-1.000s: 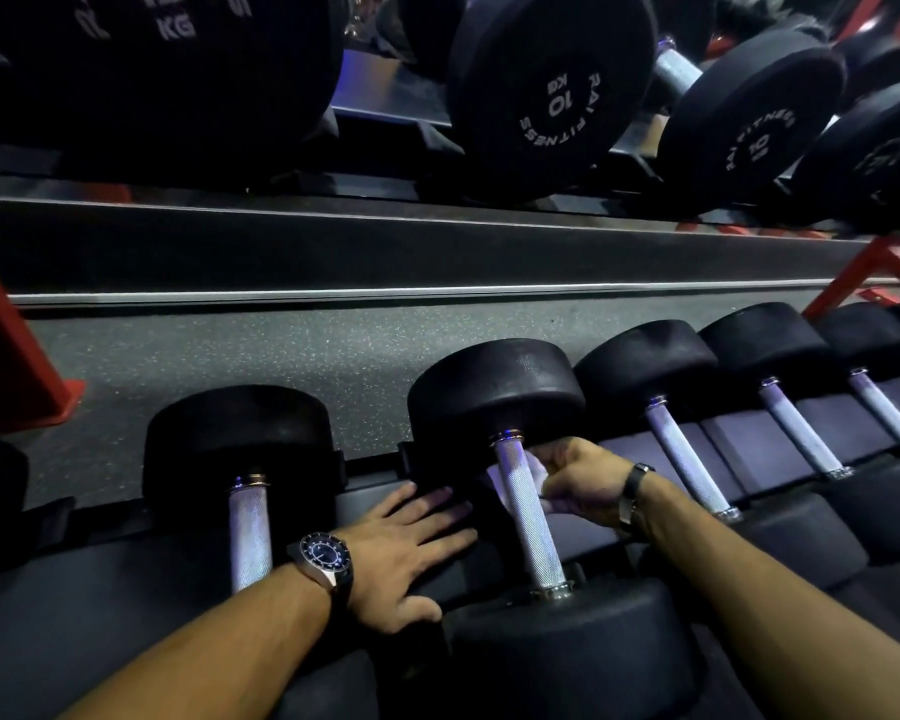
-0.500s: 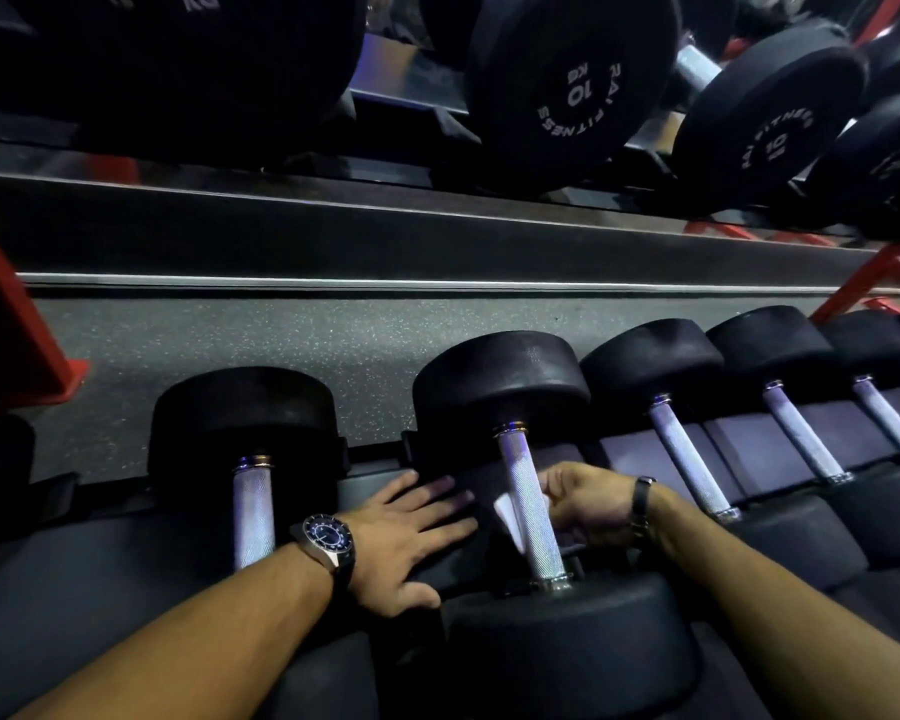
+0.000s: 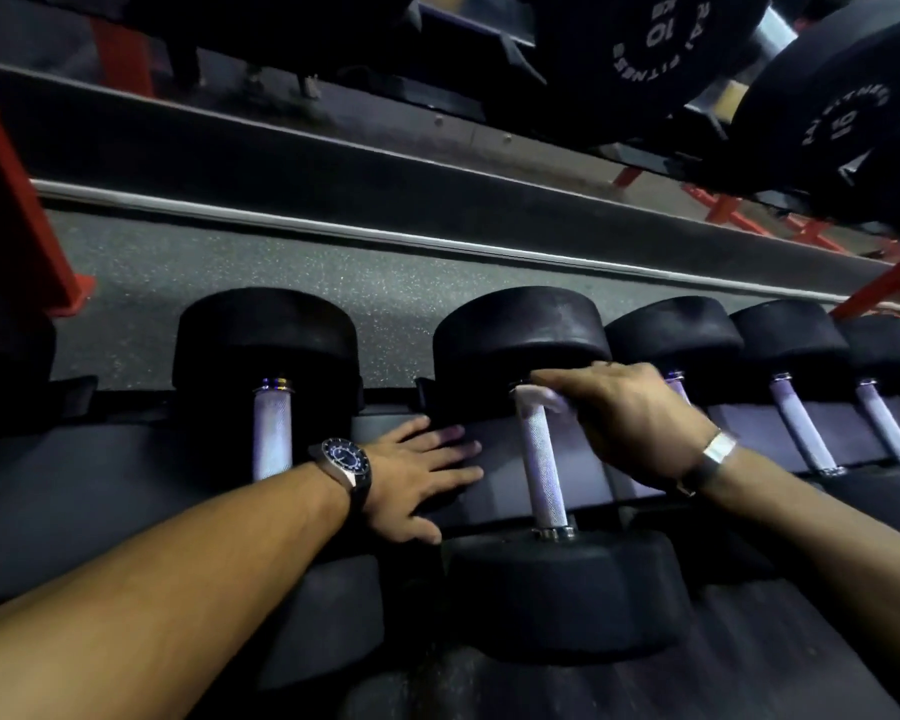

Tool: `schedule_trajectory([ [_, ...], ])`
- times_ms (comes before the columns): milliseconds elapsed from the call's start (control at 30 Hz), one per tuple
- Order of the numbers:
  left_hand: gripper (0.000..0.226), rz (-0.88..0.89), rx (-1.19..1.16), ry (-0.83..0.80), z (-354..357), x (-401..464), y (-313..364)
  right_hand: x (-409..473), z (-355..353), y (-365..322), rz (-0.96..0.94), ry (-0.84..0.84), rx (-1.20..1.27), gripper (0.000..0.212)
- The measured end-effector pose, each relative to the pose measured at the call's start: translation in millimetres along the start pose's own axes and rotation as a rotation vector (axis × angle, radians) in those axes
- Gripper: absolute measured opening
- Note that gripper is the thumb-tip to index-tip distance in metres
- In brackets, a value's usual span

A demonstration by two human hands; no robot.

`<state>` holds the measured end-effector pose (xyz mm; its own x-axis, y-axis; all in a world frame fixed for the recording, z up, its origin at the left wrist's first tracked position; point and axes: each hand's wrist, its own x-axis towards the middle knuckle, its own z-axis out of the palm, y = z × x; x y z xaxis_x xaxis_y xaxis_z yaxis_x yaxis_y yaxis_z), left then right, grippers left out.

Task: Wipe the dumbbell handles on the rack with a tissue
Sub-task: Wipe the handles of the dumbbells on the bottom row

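Pinching the tissue (image 3: 539,396) against the top of the centre-frame dumbbell handle (image 3: 541,459) with my right hand (image 3: 630,418), left hand (image 3: 417,475) flat on the rack (image 3: 583,475) beside it, I judge a downward wipe comes next.

The right hand (image 3: 640,423) presses a tissue (image 3: 539,396) over the top end of a dumbbell handle (image 3: 541,465). The left hand (image 3: 417,485) lies flat on the rack (image 3: 126,491) beside it.
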<state>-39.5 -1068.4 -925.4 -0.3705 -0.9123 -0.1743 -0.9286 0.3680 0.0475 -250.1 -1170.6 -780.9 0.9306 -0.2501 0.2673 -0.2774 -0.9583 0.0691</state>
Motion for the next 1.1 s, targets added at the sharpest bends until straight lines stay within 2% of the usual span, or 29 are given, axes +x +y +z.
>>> schedule_trajectory([
  [100, 0.087, 0.004, -0.008, -0.018, 0, 2, -1, 6, 18, 8, -0.413, -0.103, -0.277, 0.046],
  [200, 0.087, 0.0, -0.023, -0.014, 0, 2, -1, 7, 30, 15, -0.593, -0.169, -0.387, 0.052],
  [400, 0.088, 0.005, -0.048, -0.016, 0, 1, -1, 7, 30, 10, -0.584, -0.284, -0.496, 0.069],
  [533, 0.087, -0.001, -0.063, -0.022, -2, 1, 0, 9, 36, 3, -0.551, -0.334, -0.475, 0.049],
  [633, 0.087, -0.001, -0.055, -0.024, -2, 1, -1, 13, 33, 6, -0.572, -0.358, -0.459, 0.051],
  [733, 0.087, -0.001, -0.072, -0.025, -2, 2, 0, 23, 39, -1, -0.544, -0.344, -0.533, 0.033],
  [833, 0.087, -0.006, -0.063, -0.03, -2, 1, 0, 19, 45, -12, -0.586, -0.411, -0.514, 0.031],
  [1000, 0.087, -0.001, -0.071, -0.026, -3, 1, 0, 27, 40, -9, -0.498, -0.312, -0.508, 0.033],
  [1100, 0.087, 0.001, -0.073, -0.03, -3, 0, -1, 16, 51, -18, -0.557, -0.436, -0.454, 0.028],
])
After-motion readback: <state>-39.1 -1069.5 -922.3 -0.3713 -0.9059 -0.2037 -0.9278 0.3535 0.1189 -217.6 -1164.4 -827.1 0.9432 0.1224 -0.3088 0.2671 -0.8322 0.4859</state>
